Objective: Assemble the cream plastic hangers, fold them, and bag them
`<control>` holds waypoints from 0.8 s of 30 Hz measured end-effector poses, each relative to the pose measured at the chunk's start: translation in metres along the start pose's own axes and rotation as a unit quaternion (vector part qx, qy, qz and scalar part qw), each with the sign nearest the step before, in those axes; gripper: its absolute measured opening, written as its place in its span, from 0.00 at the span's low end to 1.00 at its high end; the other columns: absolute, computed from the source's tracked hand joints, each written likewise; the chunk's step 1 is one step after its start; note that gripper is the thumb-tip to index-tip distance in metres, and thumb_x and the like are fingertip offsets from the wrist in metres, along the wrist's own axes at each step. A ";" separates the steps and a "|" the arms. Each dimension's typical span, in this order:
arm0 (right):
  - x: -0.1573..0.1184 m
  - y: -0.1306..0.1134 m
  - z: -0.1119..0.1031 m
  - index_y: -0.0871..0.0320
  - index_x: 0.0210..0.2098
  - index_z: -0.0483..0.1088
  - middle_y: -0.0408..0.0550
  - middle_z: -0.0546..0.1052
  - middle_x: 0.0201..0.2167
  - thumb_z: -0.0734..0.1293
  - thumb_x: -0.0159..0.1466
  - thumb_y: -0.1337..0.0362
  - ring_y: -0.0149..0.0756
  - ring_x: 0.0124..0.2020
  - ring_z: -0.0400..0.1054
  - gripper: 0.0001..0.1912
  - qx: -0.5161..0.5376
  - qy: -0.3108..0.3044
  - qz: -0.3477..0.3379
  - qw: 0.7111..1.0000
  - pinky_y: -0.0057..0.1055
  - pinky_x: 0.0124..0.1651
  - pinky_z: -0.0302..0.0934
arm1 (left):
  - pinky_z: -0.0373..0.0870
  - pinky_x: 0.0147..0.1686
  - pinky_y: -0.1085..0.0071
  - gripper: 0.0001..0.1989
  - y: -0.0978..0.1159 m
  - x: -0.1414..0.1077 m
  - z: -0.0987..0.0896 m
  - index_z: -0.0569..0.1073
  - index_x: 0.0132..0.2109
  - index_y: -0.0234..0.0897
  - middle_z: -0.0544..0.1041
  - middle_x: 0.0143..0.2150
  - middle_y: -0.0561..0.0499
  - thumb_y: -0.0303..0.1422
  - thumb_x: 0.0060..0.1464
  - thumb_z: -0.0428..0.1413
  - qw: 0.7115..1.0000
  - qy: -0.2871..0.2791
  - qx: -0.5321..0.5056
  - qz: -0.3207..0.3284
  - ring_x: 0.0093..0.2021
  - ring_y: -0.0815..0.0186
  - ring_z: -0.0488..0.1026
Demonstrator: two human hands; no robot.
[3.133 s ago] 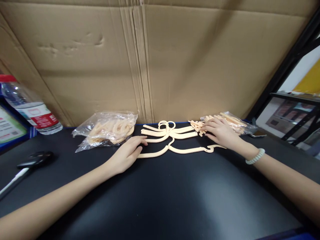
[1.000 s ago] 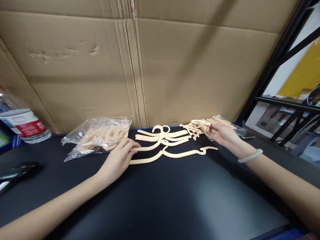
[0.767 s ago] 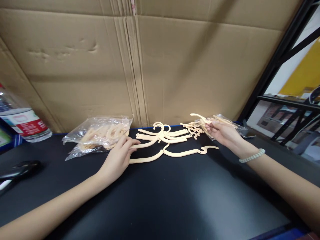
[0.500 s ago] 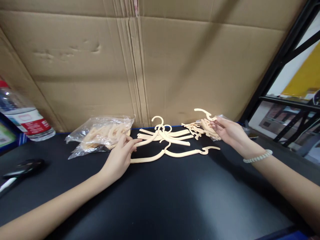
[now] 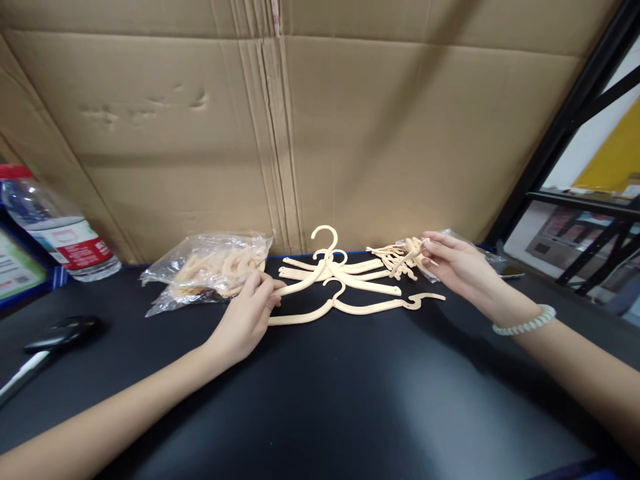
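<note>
Lying near the back edge of the worktop (image 5: 320,407), left: bag (image 5: 200,267) of pieces. Left hand (image 5: 249,312) pinches the left arm of the held hanger (image 5: 364,286); its right end is bare. Front hanger (image 5: 307,315), nearer the front edge: 1 strip (image 5: 431,295) meets its right end, so that side looks done; left end hidden by the hand. Rear hangers (image 5: 299,274), by the back edge: none clearly fitted, judged left to do. Heap (image 5: 385,254) toward the back right corner. Right hand (image 5: 463,272) pinches 1 loose strip (image 5: 413,254), apart from the held hanger.
</note>
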State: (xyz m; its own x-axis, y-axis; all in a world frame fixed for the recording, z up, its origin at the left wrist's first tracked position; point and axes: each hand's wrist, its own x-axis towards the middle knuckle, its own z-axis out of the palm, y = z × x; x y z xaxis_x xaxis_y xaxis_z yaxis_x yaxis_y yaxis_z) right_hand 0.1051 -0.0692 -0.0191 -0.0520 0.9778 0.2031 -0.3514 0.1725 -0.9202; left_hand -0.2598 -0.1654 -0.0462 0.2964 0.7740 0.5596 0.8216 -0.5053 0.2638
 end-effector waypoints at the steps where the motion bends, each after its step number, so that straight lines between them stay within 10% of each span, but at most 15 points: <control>1: -0.001 0.000 0.002 0.56 0.34 0.76 0.41 0.71 0.28 0.77 0.49 0.68 0.27 0.31 0.67 0.13 0.004 -0.002 -0.001 1.000 0.21 0.33 0.67 | 0.74 0.36 0.67 0.08 0.000 0.000 0.000 0.66 0.44 0.38 0.65 0.41 0.49 0.30 0.65 0.42 1.000 -0.005 -0.002 -0.002 0.36 0.65 0.72; 24: -0.021 0.010 0.027 0.58 0.31 0.78 0.49 0.80 0.34 0.74 0.56 0.55 0.35 0.38 0.76 0.12 -0.072 -0.097 -0.018 0.992 0.29 0.43 0.70 | 0.73 0.37 0.67 0.08 0.002 0.001 -0.001 0.66 0.44 0.39 0.65 0.40 0.50 0.32 0.65 0.43 1.000 -0.002 -0.013 0.006 0.36 0.65 0.72</control>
State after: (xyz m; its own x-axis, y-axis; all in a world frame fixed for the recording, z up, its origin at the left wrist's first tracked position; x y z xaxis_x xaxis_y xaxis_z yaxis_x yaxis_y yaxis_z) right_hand 0.0773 -0.0906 -0.0238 -0.2261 0.9317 0.2843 -0.2188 0.2358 -0.9468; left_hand -0.2584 -0.1654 -0.0445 0.3078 0.7694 0.5597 0.8047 -0.5244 0.2784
